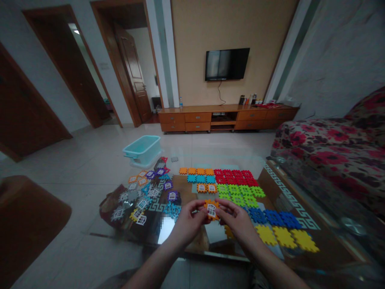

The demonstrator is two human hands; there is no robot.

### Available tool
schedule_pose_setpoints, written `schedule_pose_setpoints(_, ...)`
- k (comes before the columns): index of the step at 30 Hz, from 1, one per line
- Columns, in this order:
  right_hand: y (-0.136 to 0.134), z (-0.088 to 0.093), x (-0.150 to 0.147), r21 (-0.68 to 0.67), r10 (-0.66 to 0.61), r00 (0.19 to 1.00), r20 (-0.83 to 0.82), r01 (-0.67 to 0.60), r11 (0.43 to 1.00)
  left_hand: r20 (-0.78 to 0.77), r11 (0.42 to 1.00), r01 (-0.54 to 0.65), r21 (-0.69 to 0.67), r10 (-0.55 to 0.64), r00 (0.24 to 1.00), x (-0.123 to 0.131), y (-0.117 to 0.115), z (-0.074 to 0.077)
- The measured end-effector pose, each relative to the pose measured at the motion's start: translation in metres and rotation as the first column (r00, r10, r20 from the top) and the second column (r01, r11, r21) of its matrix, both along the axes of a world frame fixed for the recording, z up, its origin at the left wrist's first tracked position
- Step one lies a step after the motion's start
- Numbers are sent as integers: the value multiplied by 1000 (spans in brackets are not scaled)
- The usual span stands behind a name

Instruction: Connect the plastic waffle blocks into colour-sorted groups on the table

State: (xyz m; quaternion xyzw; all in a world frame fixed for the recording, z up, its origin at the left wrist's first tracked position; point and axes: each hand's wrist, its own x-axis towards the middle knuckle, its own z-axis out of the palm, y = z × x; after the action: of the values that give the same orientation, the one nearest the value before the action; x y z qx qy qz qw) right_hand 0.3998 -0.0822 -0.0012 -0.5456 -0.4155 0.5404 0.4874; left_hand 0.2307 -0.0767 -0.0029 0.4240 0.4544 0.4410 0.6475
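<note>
Between my two hands, above the near part of the glass table (186, 230), is an orange puzzle tile (211, 209) with a white window insert. My left hand (192, 216) pinches its left edge between thumb and fingers. The right edge is gripped by my right hand (236, 218) in the same way. Just beyond lie two orange window tiles (206, 188), with plain orange tiles (197, 171) and light blue tiles (201, 179) behind them. Green tiles (242, 190) and red tiles (234, 177) are joined to the right. My right forearm partly hides blue tiles (272, 217) and yellow tiles (284, 237).
Loose mixed tiles (144, 192) in grey, purple, blue and orange are scattered on the table's left side. A turquoise bin (142, 150) stands past the far left corner. A flowered sofa (331, 140) is at the right, and a brown rounded seat (33, 216) at the left.
</note>
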Motion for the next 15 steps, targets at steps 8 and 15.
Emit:
schedule_pose_setpoints(8,1,1,1,-27,2,999,-54,-3,1000,85,999,-19,-30,22,996,1,0,6)
schedule_pose_setpoints(15,-6,0,3,260,-27,938,346,-68,963,0,998,-60,18,60,998,0,1,3)
